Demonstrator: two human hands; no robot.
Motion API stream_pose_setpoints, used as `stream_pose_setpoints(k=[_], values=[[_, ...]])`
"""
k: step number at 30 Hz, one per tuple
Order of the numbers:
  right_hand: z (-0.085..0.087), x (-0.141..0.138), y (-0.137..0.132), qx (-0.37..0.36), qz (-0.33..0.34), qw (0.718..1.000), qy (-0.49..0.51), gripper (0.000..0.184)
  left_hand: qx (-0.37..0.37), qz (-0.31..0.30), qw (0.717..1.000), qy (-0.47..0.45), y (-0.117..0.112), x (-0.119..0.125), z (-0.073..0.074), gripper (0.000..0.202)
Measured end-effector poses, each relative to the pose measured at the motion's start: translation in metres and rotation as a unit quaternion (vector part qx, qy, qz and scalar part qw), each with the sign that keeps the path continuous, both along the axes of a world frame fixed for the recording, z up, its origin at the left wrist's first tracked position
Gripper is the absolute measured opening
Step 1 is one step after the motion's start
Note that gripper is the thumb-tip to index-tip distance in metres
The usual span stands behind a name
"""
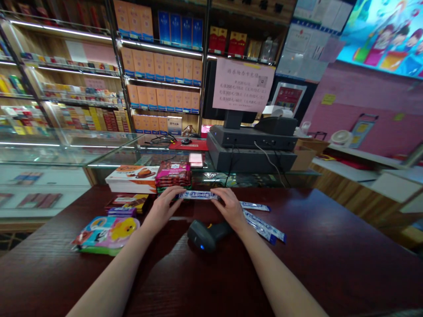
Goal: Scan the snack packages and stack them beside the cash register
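Note:
Between my two hands a slim blue-and-white candy stick pack (197,195) is held level above the dark counter. My left hand (167,203) pinches its left end, and my right hand (228,206) grips the right end. Below them lies a black barcode scanner (202,237) with a blue light, its handle partly hidden by my right wrist. Several similar stick packs (264,223) rest on the counter to the right of my right hand. Left of my left forearm is a colourful snack bag (107,233) with a yellow duck picture.
Chocolate bars (128,204), a white-and-orange box (132,178) and a stack of red packs (173,174) stand at the counter's back left. Behind is a till (253,145) with a paper sign (243,86). Stocked shelves (161,66) line the wall.

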State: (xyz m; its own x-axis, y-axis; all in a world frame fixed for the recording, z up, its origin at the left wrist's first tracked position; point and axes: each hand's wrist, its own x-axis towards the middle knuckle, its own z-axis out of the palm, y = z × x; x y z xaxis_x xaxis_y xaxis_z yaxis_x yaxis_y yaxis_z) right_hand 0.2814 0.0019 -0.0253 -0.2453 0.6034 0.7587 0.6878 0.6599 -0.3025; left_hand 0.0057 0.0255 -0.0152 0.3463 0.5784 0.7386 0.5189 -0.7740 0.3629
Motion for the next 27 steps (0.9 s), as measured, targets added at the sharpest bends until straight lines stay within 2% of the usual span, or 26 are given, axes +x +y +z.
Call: stream_pose_setpoints(k=[4,8,15,20,24,27], values=[[0.002,0.002,-0.002,-0.006,0.033,0.999,0.0,0.038,-0.008,0.006,1.0,-0.006,-0.001,-0.002,0.0,0.026],[0.005,0.003,-0.007,0.001,0.037,0.999,0.025,0.04,-0.024,0.005,1.0,-0.007,-0.004,-0.001,0.001,0.026],[0.006,0.001,-0.014,-0.012,0.038,0.997,0.073,0.025,-0.071,0.025,0.997,-0.03,-0.008,0.002,0.004,0.028],[0.004,-0.004,-0.014,-0.081,0.022,0.986,0.145,0.021,-0.082,0.048,0.994,-0.062,-0.007,0.004,0.002,0.029],[0.002,-0.008,-0.012,-0.173,0.01,0.958,0.227,0.029,-0.077,0.067,0.991,-0.084,-0.009,0.008,0.002,0.031],[0.002,-0.009,-0.009,-0.198,0.022,0.941,0.273,0.028,-0.066,0.062,0.993,-0.072,-0.01,0.008,0.001,0.035]])
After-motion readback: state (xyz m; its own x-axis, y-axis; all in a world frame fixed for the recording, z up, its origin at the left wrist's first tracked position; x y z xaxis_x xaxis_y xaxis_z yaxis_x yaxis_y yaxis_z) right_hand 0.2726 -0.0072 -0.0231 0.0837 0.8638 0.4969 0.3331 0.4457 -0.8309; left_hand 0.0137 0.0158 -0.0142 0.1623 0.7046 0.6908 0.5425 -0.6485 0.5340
